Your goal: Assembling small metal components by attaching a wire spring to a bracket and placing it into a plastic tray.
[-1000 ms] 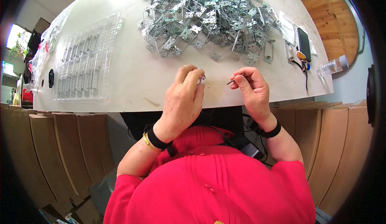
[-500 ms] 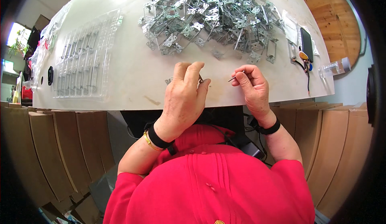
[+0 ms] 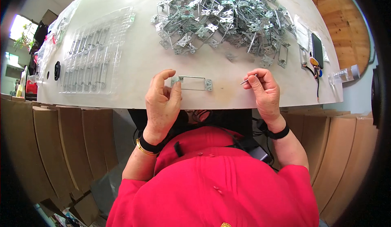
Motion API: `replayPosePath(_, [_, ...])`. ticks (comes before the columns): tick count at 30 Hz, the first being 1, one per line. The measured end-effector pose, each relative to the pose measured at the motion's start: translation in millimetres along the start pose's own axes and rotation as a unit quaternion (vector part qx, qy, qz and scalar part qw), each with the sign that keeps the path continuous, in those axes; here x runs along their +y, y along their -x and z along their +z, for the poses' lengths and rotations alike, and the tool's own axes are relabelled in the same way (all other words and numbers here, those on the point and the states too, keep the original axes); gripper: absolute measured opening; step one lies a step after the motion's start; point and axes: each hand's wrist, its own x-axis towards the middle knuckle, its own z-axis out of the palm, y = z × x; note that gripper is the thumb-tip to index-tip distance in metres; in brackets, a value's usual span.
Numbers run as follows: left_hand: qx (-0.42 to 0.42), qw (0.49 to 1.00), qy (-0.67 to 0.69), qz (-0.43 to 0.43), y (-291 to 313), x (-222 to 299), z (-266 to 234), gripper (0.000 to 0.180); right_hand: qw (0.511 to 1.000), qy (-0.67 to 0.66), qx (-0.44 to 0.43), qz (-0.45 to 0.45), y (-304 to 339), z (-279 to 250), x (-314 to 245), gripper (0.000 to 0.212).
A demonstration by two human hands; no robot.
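One metal frame [image 3: 193, 83], long axis left-right

You have two hands in view, your left hand [image 3: 162, 104] and your right hand [image 3: 262, 91]. One rectangular grey metal frame [image 3: 192, 82] lies apart from the rest at the table edge, and one thin metal pin [image 3: 244, 81] shows at your right fingers. There is one heap of tangled grey metal frames [image 3: 222, 13], too many to count. You have one clear plastic moulded tray [image 3: 94, 56], one black phone [image 3: 317, 50] and one small clear bottle [image 3: 345, 74].
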Motion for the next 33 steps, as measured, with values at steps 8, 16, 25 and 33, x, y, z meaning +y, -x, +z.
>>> replayPosePath(8, [0.015,1.0,0.02,0.017,8.7,36.2,-24.7,0.015,1.0,0.017,-0.003,0.0,-0.3,-0.2,-0.9,0.014])
replayPosePath(16, [-0.377,0.743,0.484,0.267,16.7,126.4,-82.2,0.017,1.0,0.014,-0.007,0.004,-0.8,0.0,-0.9,0.015])
replayPosePath(25, [-0.375,0.728,0.516,0.25,28.7,143.4,-72.9,0.038,1.0,0.018,-0.012,0.007,-1.1,-0.7,0.1,0.015])
replayPosePath(33, [-0.424,0.681,0.5,0.326,26.2,122.8,-72.7,0.031,1.0,0.02,-0.017,0.003,-1.5,-0.3,-0.3,0.014])
